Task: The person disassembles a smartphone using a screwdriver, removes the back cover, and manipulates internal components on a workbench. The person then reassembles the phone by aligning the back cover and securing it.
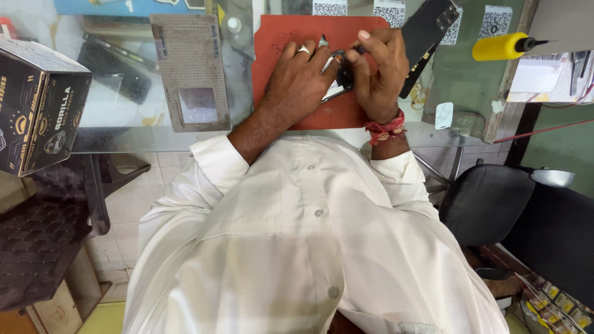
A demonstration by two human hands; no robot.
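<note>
Hands meet over a red mat (278,43) on a glass table (124,117), seen from above the person's white shirt (297,247). Left hand (300,80), ring (303,49) on one finger, lies palm down on a small dark device (337,86) with a silvery edge; fingers are curled over it and press it to the mat, so the hand is closed on the device. Right hand (377,65), red thread band (385,128) at the wrist, is closed with fingertips pinched on a thin dark tool (357,47) just above the device; the tool's tip is hidden between the two hands, contact with the device cannot be told. A small pointed object (322,41) stands out just beyond the left fingers; what it is cannot be told. The device sits near the mat's middle, mostly covered by both hands. A black phone (427,31) lies tilted at the mat's right edge, partly under the right hand's far side. Left of the mat, apart from it, lies a grey perforated plate (189,68) with a small window. A black box (37,105) stands at the table's left end. A yellow bottle (504,46) with a dark nozzle lies on its side far right. A black chair (489,201) stands lower right.
</note>
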